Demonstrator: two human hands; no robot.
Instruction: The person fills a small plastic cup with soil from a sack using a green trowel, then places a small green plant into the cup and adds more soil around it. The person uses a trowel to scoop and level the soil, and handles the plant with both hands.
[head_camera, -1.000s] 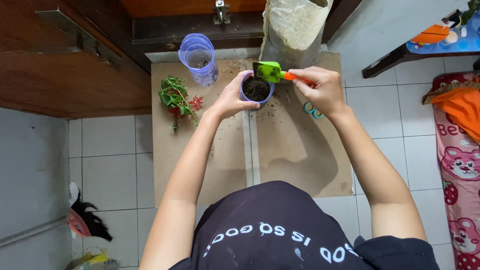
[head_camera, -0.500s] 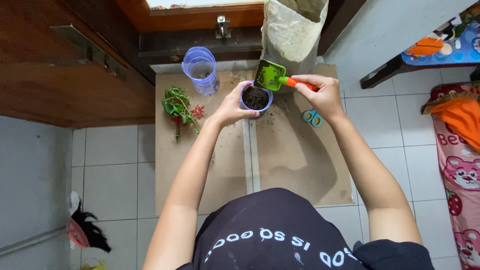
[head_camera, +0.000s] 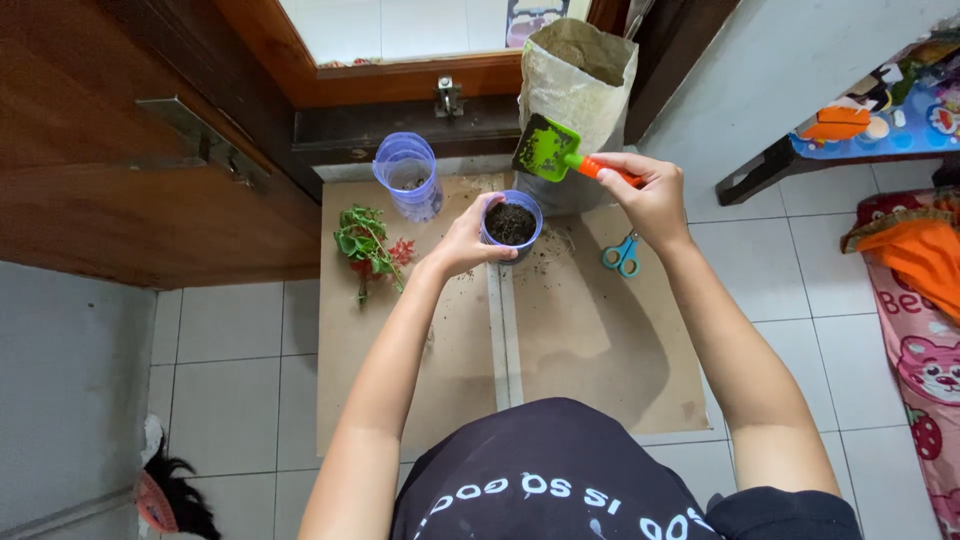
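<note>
Soil-filled cup (head_camera: 511, 222), centre frame: thin, crushable, gripped at side by left hand (head_camera: 462, 243). Trowel (head_camera: 548, 151), upper centre: light, rigid, orange handle pinched by right hand (head_camera: 652, 195).

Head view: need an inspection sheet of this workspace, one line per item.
Surface: brown cardboard sheet on a white tiled floor, loose soil scattered near the cup.
Job's things: blue plastic cup filled with dark soil; green scoop with orange handle, soil-smeared; open soil bag standing behind.
Clutter: plant cutting with green and red leaves lying flat; empty clear cup; blue scissors.
Hands: left hand grips the soil cup's side; right hand holds the scoop handle, blade above the cup, near the bag.
Cables: nothing seen.
Surroundings: wooden door, orange cloth, patterned mat.
</note>
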